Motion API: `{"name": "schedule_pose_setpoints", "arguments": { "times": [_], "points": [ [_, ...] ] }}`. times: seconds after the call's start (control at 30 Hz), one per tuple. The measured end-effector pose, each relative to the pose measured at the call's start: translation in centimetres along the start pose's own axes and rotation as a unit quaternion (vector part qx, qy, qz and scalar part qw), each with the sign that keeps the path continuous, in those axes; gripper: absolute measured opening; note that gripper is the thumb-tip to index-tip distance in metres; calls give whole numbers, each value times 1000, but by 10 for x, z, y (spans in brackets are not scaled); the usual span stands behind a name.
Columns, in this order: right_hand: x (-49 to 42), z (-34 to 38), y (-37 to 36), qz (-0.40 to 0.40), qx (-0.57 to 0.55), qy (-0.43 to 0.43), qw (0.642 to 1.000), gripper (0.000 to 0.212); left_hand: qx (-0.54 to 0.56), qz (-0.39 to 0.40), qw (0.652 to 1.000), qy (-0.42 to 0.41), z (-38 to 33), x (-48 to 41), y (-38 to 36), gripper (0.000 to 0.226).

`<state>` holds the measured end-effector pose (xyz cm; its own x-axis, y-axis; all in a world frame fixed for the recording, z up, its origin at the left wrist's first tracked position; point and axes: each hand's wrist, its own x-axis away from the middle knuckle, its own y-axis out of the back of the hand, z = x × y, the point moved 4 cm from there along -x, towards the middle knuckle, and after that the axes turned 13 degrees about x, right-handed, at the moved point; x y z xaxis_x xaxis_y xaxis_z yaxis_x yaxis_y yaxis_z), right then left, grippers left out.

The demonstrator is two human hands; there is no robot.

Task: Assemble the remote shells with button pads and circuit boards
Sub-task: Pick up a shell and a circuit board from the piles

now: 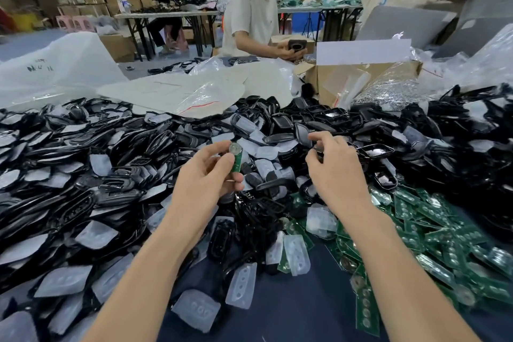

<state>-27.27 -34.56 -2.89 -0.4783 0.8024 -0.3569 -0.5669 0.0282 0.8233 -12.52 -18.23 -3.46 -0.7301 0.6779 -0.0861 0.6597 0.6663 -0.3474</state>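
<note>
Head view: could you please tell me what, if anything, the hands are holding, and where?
The left hand pinches a green circuit board by its lower half. Whether the right hand holds anything is unclear.

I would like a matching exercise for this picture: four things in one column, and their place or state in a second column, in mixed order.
1 left hand
2 heap of circuit boards
3 cardboard box
4 button pad

a clear, lying on the dark table
b far side, behind the black shells
c holds one green circuit board
d near right part of the table

Pairs: 1-c, 2-d, 3-b, 4-a
</note>
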Motion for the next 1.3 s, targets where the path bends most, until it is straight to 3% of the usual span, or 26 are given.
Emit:
{"name": "schedule_pose_setpoints", "arguments": {
  "times": [0.23, 0.53, 0.7, 0.8, 0.87, 0.9, 0.97, 1.0, 1.03, 1.17, 1.3],
  "points": [
    [-27, 7, 2, 10, 7, -4, 1000, 36, -15, -25, 998, -59, 5, -8, 12, 35],
    [-71, 15, -32, 137, 203, 20, 969, 39, 33, -86, 993, -79, 4, -15, 26, 21],
    [-68, 17, -30, 123, 186, 53, 974, 30, 9, -66, 994, -88, 3, -10, 21, 42],
    [-58, 12, -15, 95, 78, 11, 992, 30, -40, -49, 991, -117, 0, -7, 17, 47],
    [-47, 7, -7, 116, -90, -40, 988, 34, -55, -35, 989, -135, -2, -5, 14, 38],
    [-40, 6, -5, 155, -203, -66, 965, 34, -57, -27, 988, -142, -2, -4, 13, 33],
    [-18, 13, -6, 261, -431, -99, 858, 28, -57, -8, 987, -153, -3, -3, 8, 26],
    [-8, 18, -9, 292, -496, -100, 812, 26, -54, -1, 986, -156, -2, -2, 6, 24],
    [1, 23, -13, 306, -511, -93, 798, 25, -55, 2, 987, -154, 0, -2, 5, 22],
    [21, 35, -28, 226, -337, -51, 913, 26, -106, 0, 987, -121, 16, -2, 1, 22],
    [29, 46, -26, 184, -229, 41, 955, 12, -137, 12, 983, -124, 19, 0, 1, 22]
  ]
}}
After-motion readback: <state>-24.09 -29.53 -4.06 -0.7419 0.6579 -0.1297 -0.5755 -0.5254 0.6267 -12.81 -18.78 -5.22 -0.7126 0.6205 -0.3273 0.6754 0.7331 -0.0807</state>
